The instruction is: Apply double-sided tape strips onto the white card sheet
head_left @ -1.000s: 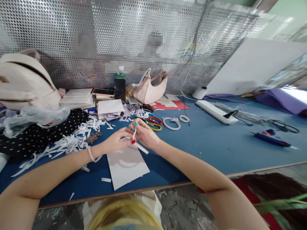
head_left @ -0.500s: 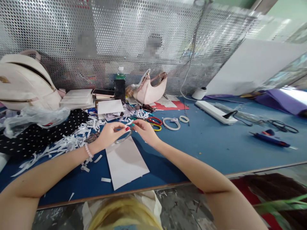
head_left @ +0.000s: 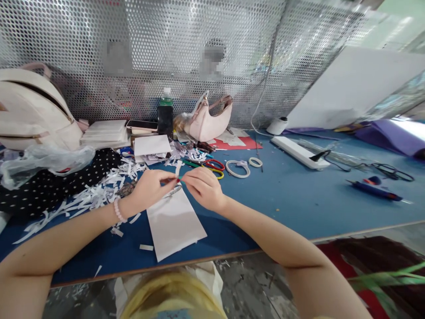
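Observation:
My left hand (head_left: 151, 186) and my right hand (head_left: 204, 187) meet fingertip to fingertip over the far end of a white sheet (head_left: 175, 223). Between them the fingers pinch a small green piece (head_left: 180, 178), partly hidden. A short white strip (head_left: 178, 167) sticks up from the fingertips. Just below the fingers, a thin clear or grey loop (head_left: 172, 192) shows above the sheet; whether it is held is hard to tell. A pink bead bracelet circles my left wrist.
Paper strips (head_left: 89, 197) litter the left side beside a dotted black cloth (head_left: 96, 170). Behind are a pale backpack (head_left: 36, 110), pink bag (head_left: 214, 122) and phones. White rings (head_left: 237, 169), coloured loops, a power strip (head_left: 295, 151) and a blue tool (head_left: 375, 189) lie rightward.
My right hand has turned, its fingers now curled more tightly toward my left fingertips. The white strip now points upward, and the loop beneath is less visible. The view has shifted slightly.

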A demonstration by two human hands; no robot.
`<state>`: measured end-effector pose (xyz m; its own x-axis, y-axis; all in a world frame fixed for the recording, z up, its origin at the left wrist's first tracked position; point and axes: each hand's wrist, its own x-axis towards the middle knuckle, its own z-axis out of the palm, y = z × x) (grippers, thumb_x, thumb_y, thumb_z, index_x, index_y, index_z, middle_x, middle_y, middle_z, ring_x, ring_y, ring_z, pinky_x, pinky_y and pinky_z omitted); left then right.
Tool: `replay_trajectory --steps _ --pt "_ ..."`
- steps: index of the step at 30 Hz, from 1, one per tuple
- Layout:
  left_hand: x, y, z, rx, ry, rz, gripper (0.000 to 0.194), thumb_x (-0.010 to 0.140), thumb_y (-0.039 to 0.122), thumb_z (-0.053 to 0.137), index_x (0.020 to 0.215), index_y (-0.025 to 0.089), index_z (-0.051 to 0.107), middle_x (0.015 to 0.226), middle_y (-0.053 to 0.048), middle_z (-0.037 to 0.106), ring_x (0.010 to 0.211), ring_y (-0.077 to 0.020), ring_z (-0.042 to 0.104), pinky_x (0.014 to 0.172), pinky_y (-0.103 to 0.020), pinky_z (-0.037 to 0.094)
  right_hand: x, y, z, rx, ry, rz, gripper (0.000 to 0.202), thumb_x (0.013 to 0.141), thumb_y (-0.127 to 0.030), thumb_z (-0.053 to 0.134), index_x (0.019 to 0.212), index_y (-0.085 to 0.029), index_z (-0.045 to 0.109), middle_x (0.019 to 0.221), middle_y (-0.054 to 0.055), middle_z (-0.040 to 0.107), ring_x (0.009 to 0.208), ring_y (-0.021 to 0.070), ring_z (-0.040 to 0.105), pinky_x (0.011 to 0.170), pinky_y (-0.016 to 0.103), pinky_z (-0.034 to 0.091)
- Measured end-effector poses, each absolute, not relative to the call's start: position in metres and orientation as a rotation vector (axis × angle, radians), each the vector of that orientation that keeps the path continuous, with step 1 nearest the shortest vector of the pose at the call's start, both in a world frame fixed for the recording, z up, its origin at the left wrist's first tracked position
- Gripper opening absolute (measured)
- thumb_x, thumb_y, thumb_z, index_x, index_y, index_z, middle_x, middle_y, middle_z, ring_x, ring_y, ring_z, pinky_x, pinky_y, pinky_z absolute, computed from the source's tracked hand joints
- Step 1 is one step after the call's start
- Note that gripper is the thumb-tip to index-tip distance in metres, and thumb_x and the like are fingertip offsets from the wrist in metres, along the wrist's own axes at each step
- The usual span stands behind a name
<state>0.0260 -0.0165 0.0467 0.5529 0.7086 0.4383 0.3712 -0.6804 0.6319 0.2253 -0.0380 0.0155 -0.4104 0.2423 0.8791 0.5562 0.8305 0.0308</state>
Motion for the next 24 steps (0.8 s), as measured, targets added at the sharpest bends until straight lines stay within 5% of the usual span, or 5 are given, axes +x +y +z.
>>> replay_trajectory --steps 10,18,24 --pt "0.0255 -0.0222 0.0473 2.608 0.911 0.844 0.026 0.091 0.025 0.053 0.076 0.018 0.073 0.074 -0.004 0.075 0.064 -0.0162 0.065 0.061 -0.024 0.041 0.2255 -0.0368 0.0147 -0.623 -2.04 -0.478 0.022 0.094 -0.01 0.049 0.101 -0.019 0.068 0.089 0.008 0.072 0.079 0.018 0.065 0.07 0.033 0.047" --pt "0.0247 -0.0197 0.0486 2.53 0.886 0.8 0.035 0.09 0.024 0.05 0.055 0.016 0.055 0.049 0.004 0.049 0.048 -0.009 0.037 0.05 -0.024 0.027 0.227 -0.0373 0.0125 -0.689 -2.068 -0.513 0.02 0.094 -0.013 0.05 0.098 -0.019 0.068 0.087 0.008 0.072 0.079 0.0179 0.065 0.07 0.034 0.046" --pt "0.0265 -0.0237 0.0501 2.696 0.991 0.739 0.033 0.087 0.018 0.05 0.054 0.017 0.054 0.052 0.002 0.057 0.049 -0.0111 0.047 0.053 -0.025 0.03 0.2256 -0.039 0.0127 -0.651 -2.093 -0.62 0.021 0.096 -0.012 0.048 0.1 -0.017 0.068 0.088 0.009 0.072 0.08 0.0179 0.064 0.069 0.033 0.044"
